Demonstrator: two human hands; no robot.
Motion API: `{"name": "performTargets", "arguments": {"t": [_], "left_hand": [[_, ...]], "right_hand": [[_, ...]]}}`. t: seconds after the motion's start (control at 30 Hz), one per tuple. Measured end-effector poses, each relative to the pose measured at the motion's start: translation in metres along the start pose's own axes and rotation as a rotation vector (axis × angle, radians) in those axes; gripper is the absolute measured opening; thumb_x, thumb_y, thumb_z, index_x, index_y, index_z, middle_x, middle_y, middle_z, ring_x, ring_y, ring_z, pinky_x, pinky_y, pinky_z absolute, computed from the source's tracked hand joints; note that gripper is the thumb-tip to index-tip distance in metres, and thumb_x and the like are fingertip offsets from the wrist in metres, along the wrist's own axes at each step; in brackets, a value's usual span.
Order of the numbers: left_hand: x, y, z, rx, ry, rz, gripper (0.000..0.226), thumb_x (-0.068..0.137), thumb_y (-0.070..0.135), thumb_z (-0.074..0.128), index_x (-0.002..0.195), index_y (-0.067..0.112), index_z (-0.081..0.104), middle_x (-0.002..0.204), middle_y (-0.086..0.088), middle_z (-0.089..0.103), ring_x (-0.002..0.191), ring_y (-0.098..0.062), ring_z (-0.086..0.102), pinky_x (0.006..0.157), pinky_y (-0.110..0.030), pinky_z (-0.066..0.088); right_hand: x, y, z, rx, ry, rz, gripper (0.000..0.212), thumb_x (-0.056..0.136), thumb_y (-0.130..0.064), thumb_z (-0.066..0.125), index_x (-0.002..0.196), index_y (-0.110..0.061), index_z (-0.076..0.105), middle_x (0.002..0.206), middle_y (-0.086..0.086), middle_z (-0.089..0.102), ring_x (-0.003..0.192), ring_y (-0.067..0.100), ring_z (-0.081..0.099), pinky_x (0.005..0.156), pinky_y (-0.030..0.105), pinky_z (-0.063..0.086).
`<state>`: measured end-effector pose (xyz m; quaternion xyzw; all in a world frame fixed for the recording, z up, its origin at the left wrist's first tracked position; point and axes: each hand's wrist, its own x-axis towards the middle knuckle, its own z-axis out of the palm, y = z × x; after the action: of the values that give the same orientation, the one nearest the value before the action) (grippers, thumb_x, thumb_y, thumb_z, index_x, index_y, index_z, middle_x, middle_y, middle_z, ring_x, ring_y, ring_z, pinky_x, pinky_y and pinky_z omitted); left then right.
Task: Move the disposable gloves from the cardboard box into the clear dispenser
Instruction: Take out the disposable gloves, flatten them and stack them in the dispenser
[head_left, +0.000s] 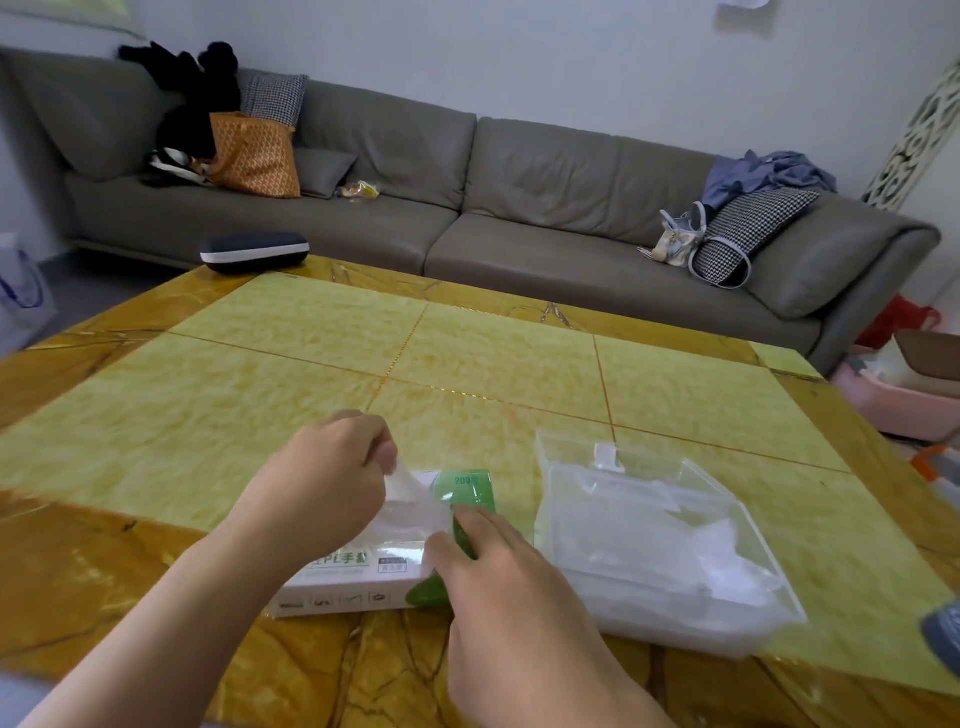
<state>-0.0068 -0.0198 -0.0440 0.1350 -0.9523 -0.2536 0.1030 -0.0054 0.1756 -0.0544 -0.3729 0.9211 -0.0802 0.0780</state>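
A flat white-and-green cardboard glove box (353, 582) lies on the table near its front edge. My left hand (322, 478) pinches a thin clear glove (410, 506) and lifts it from the top of the box. My right hand (498, 587) rests on the green right end of the box, thumb and fingers touching the same clear film. To the right lies the clear dispenser (660, 540), open at the top, with a layer of translucent gloves inside.
The yellow marble-patterned table (467, 353) stretches away behind the box. A dark glasses case (254, 252) sits at its far left corner. A grey sofa (519, 208) with bags and cushions runs along the wall. Pink tubs (904, 395) stand right of the table.
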Motion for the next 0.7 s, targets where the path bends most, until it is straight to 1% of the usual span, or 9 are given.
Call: {"name": "performTargets", "arguments": {"t": [0.1,0.13,0.2,0.23,0.33,0.43,0.5,0.6,0.7], "left_hand": [[0.001,0.004,-0.002,-0.146,0.062,-0.038,0.03,0.106,0.02,0.047,0.08,0.024,0.061,0.082,0.004,0.063,0.064,-0.017,0.058,0.055,-0.027,0.04],[0.002,0.005,-0.004,-0.223,0.08,-0.064,0.031,0.107,0.022,0.046,0.08,0.021,0.063,0.078,-0.002,0.066,0.063,-0.025,0.06,0.055,-0.032,0.044],[0.002,0.007,-0.008,-0.436,0.121,-0.101,0.035,0.108,0.023,0.045,0.081,0.013,0.065,0.076,-0.013,0.07,0.071,-0.038,0.064,0.065,-0.047,0.051],[0.002,0.008,-0.01,-0.544,0.139,-0.108,0.037,0.109,0.021,0.045,0.081,0.009,0.067,0.075,-0.013,0.071,0.073,-0.036,0.065,0.068,-0.05,0.051],[0.001,0.011,-0.016,-0.789,0.163,-0.136,0.039,0.11,0.019,0.045,0.085,-0.001,0.067,0.073,-0.008,0.072,0.068,-0.021,0.065,0.072,-0.038,0.052],[-0.001,0.015,-0.023,-1.048,0.125,-0.148,0.04,0.11,0.021,0.045,0.082,-0.001,0.064,0.078,-0.016,0.066,0.07,-0.023,0.063,0.075,-0.043,0.054],[-0.003,0.019,-0.03,-1.215,0.083,-0.166,0.04,0.11,0.021,0.044,0.079,0.003,0.061,0.08,-0.017,0.062,0.072,-0.025,0.063,0.071,-0.042,0.057],[-0.007,0.027,-0.036,-1.342,0.022,-0.166,0.041,0.109,0.021,0.043,0.075,0.007,0.06,0.079,-0.014,0.063,0.07,-0.024,0.066,0.06,-0.034,0.061],[-0.009,0.03,-0.033,-1.392,-0.034,-0.182,0.039,0.109,0.02,0.043,0.077,0.006,0.06,0.078,-0.014,0.064,0.069,-0.023,0.068,0.061,-0.036,0.061]], "right_hand": [[-0.001,0.0,-0.002,-0.003,-0.01,-0.005,0.062,0.089,-0.009,0.064,0.145,-0.023,0.041,0.165,0.006,0.024,0.154,0.025,0.022,0.116,0.043,0.041],[-0.001,0.0,-0.003,-0.007,-0.019,-0.005,0.062,0.09,-0.009,0.063,0.146,-0.023,0.04,0.165,0.006,0.025,0.154,0.025,0.022,0.117,0.043,0.04],[-0.002,-0.001,-0.004,-0.014,-0.039,-0.002,0.061,0.091,-0.008,0.062,0.145,-0.022,0.04,0.161,0.007,0.028,0.153,0.026,0.024,0.116,0.043,0.04],[-0.002,-0.001,-0.005,-0.013,-0.046,0.003,0.06,0.091,-0.008,0.061,0.145,-0.022,0.04,0.16,0.007,0.028,0.152,0.026,0.025,0.116,0.043,0.04],[-0.002,-0.002,-0.008,-0.001,-0.063,0.009,0.062,0.093,-0.009,0.059,0.149,-0.023,0.036,0.163,0.005,0.023,0.152,0.024,0.023,0.118,0.043,0.038],[-0.001,-0.003,-0.01,0.021,-0.082,0.028,0.066,0.094,-0.012,0.059,0.152,-0.026,0.031,0.164,0.0,0.018,0.153,0.024,0.022,0.118,0.043,0.037],[-0.001,-0.004,-0.011,0.056,-0.069,0.044,0.063,0.094,-0.014,0.056,0.151,-0.028,0.032,0.161,-0.005,0.017,0.151,0.022,0.028,0.116,0.041,0.04],[-0.006,-0.005,-0.022,0.249,0.054,0.111,0.06,0.096,-0.015,0.053,0.15,-0.036,0.035,0.153,-0.02,0.026,0.14,0.008,0.04,0.115,0.032,0.041],[-0.013,0.004,-0.041,0.633,0.285,0.169,0.054,0.093,-0.012,0.06,0.138,-0.037,0.046,0.132,-0.03,0.048,0.122,-0.009,0.049,0.111,0.023,0.044]]}}
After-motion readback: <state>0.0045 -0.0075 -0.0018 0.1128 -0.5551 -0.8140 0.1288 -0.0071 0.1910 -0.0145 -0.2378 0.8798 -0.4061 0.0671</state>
